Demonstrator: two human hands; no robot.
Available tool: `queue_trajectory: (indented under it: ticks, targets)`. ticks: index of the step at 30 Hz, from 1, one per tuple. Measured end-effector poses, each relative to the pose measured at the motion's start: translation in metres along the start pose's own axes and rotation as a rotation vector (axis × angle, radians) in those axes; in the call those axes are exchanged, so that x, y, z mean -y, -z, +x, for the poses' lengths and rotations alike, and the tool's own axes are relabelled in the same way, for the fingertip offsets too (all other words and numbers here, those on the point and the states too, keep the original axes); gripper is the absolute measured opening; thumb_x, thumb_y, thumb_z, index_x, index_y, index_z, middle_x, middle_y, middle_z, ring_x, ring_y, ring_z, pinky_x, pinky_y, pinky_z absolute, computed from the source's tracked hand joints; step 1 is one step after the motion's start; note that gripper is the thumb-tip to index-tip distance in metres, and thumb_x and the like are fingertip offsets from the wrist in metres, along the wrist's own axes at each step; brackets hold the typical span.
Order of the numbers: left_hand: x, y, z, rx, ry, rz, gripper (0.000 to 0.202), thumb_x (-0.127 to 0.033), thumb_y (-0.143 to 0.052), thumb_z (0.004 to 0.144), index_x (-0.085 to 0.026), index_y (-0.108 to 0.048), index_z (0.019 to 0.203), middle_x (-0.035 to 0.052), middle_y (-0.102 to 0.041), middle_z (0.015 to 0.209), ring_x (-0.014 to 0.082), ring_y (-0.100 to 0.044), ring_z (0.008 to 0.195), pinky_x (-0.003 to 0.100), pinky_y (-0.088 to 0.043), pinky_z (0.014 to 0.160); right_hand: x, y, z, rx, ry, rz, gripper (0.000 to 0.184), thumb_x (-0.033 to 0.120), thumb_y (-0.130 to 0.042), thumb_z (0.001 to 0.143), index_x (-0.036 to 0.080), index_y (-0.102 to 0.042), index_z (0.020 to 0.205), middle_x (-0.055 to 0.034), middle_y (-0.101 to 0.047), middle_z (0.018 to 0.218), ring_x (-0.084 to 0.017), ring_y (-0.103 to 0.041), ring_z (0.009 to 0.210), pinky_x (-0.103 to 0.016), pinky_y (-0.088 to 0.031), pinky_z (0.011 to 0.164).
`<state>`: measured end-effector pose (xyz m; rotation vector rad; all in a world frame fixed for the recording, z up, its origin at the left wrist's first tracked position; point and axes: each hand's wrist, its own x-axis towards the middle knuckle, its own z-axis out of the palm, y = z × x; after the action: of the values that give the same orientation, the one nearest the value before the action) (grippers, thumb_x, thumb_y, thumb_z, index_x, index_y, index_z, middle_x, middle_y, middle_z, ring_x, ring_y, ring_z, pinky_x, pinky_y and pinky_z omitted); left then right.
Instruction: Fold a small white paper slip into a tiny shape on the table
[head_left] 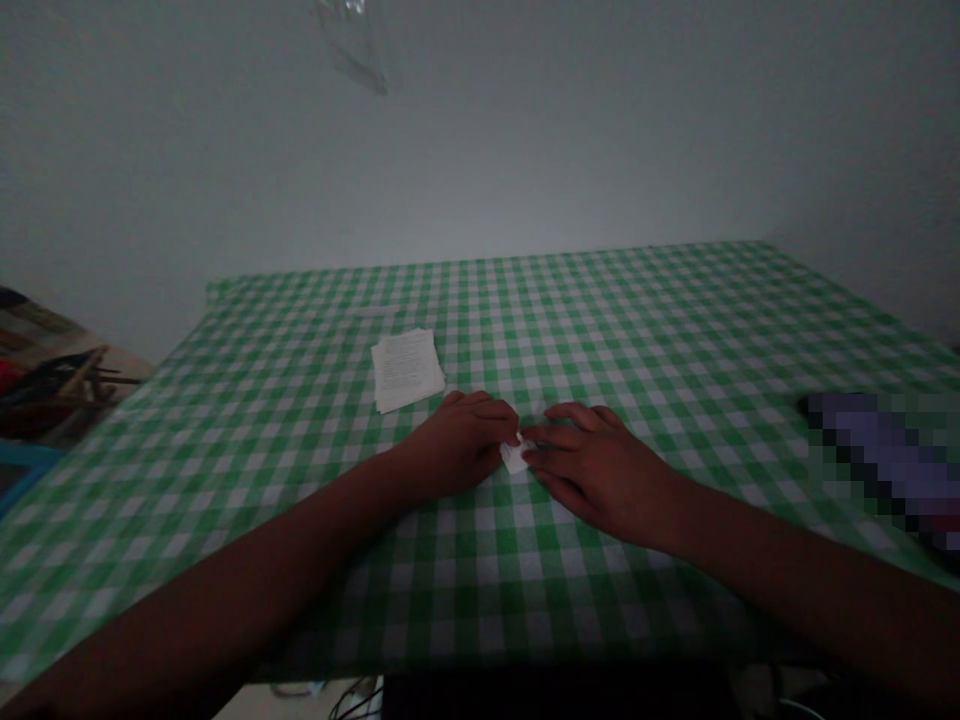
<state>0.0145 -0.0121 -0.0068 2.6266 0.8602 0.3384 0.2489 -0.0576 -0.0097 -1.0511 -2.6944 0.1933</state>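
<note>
Both my hands rest on a table covered with a green and white checked cloth (615,320). Between them lies a small folded piece of white paper (514,457). My left hand (457,440) has its fingers curled and pinches the paper's left side. My right hand (600,465) presses its fingers together on the paper's right side and covers part of it. A small stack of white paper sheets (406,368) lies on the cloth just beyond my left hand.
A blurred-out dark object (885,455) lies at the table's right edge. A plain wall (525,150) rises behind the table. Cluttered items (45,385) sit on the floor to the left. Cables (352,700) hang below the table's near edge.
</note>
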Motion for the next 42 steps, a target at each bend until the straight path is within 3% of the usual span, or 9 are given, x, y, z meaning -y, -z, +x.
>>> queue_trajectory:
  ticks: [6, 11, 20, 26, 30, 35, 42]
  targets:
    - [-0.002, -0.001, -0.001, -0.002, -0.065, -0.1, 0.014, -0.02, -0.062, 0.087, -0.021, -0.069, 0.099, 0.0033, -0.068, 0.105, 0.0198, -0.059, 0.101, 0.036, -0.037, 0.097, 0.0, -0.002, 0.004, -0.041, -0.049, -0.001, 0.025, 0.033, -0.05, 0.1, 0.027, -0.071, 0.113, -0.0039, -0.069, 0.124, -0.035, -0.047, 0.126, -0.054, -0.037, 0.097]
    - [-0.005, -0.004, 0.0, -0.012, 0.017, -0.096, 0.013, -0.032, -0.068, 0.088, -0.023, -0.069, 0.097, 0.0008, -0.068, 0.103, 0.0192, -0.058, 0.098, 0.036, -0.036, 0.092, -0.003, -0.006, 0.005, -0.046, -0.039, 0.03, 0.021, 0.031, -0.054, 0.098, 0.027, -0.07, 0.111, -0.0031, -0.07, 0.121, -0.032, -0.049, 0.122, -0.05, -0.036, 0.096]
    - [-0.023, -0.007, -0.004, -0.042, 0.105, 0.12, 0.016, -0.031, -0.071, 0.081, -0.024, -0.066, 0.095, -0.0022, -0.067, 0.101, 0.0207, -0.054, 0.097, 0.037, -0.029, 0.081, 0.004, -0.003, 0.007, -0.055, -0.048, 0.067, 0.016, 0.025, -0.056, 0.097, 0.023, -0.07, 0.103, -0.0041, -0.069, 0.116, -0.029, -0.049, 0.119, -0.048, -0.037, 0.098]
    - [-0.019, -0.008, -0.006, -0.035, 0.041, 0.187, 0.02, -0.035, -0.068, 0.086, -0.025, -0.064, 0.102, -0.0009, -0.067, 0.106, 0.022, -0.055, 0.102, 0.039, -0.029, 0.084, 0.002, 0.0, 0.004, -0.032, -0.007, 0.098, 0.018, 0.026, -0.054, 0.097, 0.022, -0.071, 0.101, -0.0054, -0.068, 0.115, -0.029, -0.048, 0.122, -0.05, -0.038, 0.103]
    - [-0.015, -0.004, -0.007, -0.022, -0.015, 0.241, 0.014, -0.027, -0.061, 0.091, -0.024, -0.064, 0.104, 0.0005, -0.066, 0.113, 0.0221, -0.054, 0.107, 0.04, -0.03, 0.087, 0.002, 0.005, 0.002, -0.032, 0.03, 0.176, 0.018, 0.023, -0.056, 0.095, 0.02, -0.072, 0.102, -0.0069, -0.068, 0.112, -0.026, -0.051, 0.121, -0.048, -0.035, 0.109]
    - [-0.013, -0.002, -0.007, -0.013, -0.058, 0.243, 0.013, -0.018, -0.056, 0.092, -0.024, -0.066, 0.098, -0.0003, -0.066, 0.112, 0.0218, -0.053, 0.107, 0.041, -0.03, 0.088, -0.001, 0.01, 0.004, -0.027, 0.073, 0.326, 0.014, 0.019, -0.058, 0.093, 0.02, -0.071, 0.088, -0.0044, -0.07, 0.103, -0.019, -0.059, 0.108, -0.041, -0.036, 0.108]
    - [-0.019, -0.007, -0.007, -0.036, 0.03, 0.154, 0.015, -0.035, -0.065, 0.091, -0.023, -0.067, 0.1, 0.0014, -0.066, 0.112, 0.0233, -0.053, 0.108, 0.04, -0.03, 0.087, -0.015, 0.0, 0.005, -0.1, -0.019, 0.285, 0.013, 0.017, -0.057, 0.09, 0.018, -0.069, 0.096, -0.009, -0.065, 0.109, -0.023, -0.055, 0.107, -0.042, -0.042, 0.096]
